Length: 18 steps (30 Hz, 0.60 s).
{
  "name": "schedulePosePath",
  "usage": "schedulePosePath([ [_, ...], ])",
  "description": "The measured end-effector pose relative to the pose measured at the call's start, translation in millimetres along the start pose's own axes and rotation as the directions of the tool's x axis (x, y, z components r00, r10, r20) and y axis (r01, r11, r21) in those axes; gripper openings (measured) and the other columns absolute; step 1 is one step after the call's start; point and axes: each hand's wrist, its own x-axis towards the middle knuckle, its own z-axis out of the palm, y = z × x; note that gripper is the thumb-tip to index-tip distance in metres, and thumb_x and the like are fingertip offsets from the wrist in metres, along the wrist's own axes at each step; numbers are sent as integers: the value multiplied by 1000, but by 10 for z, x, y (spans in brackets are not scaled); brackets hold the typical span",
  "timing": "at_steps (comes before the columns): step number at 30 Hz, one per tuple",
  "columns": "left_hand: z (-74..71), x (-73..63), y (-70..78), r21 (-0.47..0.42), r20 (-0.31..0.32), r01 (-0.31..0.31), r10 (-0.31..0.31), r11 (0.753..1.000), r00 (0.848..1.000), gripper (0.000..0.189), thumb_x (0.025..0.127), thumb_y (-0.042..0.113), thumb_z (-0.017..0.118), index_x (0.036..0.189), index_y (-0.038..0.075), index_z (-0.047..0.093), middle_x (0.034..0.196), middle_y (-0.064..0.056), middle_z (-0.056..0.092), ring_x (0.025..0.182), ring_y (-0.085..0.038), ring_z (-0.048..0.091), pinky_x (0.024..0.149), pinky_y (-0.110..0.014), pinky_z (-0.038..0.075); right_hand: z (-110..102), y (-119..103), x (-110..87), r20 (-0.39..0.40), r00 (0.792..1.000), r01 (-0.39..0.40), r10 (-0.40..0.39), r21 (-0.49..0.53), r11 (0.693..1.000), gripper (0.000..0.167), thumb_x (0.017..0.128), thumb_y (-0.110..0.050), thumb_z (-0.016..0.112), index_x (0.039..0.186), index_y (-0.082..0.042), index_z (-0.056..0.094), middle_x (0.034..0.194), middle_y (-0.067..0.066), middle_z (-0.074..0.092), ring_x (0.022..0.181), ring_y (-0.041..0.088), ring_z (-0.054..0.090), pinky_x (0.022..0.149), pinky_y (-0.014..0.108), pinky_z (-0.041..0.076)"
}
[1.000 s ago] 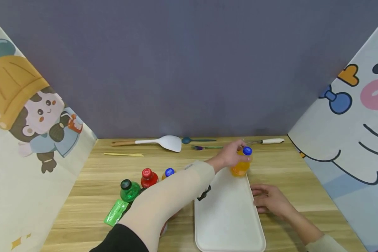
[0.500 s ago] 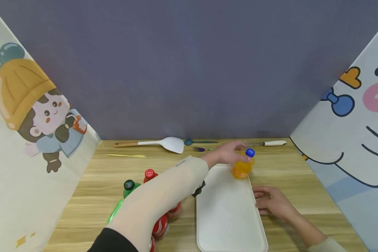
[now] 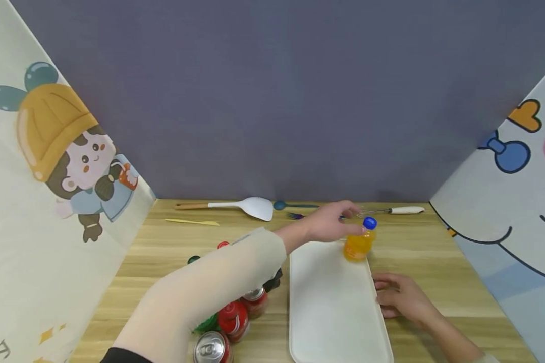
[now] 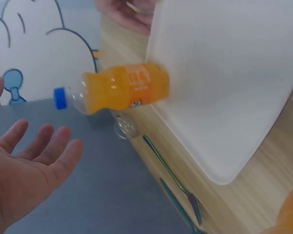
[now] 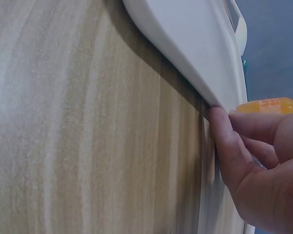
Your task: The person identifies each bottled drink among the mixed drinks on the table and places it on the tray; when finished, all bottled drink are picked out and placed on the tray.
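An orange drink bottle (image 3: 359, 248) with a blue cap stands upright at the far right corner of a white tray (image 3: 336, 307). My left hand (image 3: 329, 223) is beside its neck, fingers spread; the left wrist view shows a gap between these fingers (image 4: 63, 156) and the bottle (image 4: 127, 87). At the tray's right edge is my right hand (image 3: 404, 297). Close up in the right wrist view, the thumb and index finger of this hand (image 5: 263, 165) pinch the rim of the tray (image 5: 190, 44).
Red drink cans (image 3: 233, 320) and bottles stand left of the tray, partly hidden by my left sleeve (image 3: 218, 280). Along the back lie a white spatula (image 3: 256, 207), a blue spoon (image 3: 280, 205), a fork (image 3: 295, 216), a yellow knife (image 3: 193, 222) and a white-handled whisk (image 3: 406, 209).
My left hand has loosened from the bottle and drawn slightly left, leaving it standing on the tray. The right hand stays at the tray's edge. The head view has swung left.
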Motion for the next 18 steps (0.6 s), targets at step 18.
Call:
schedulePosePath([
  [18,-250,-762,35,-35,-12,-110,109,993,994,52,98,38,69,144,20,54,143,3,58,126,-15,59,103,-25,50,1,-40,-27,-11,999,-40,40,-8,999,64,93,-1,71,148,13,41,135,32,55,97,27,71,73,47,64],
])
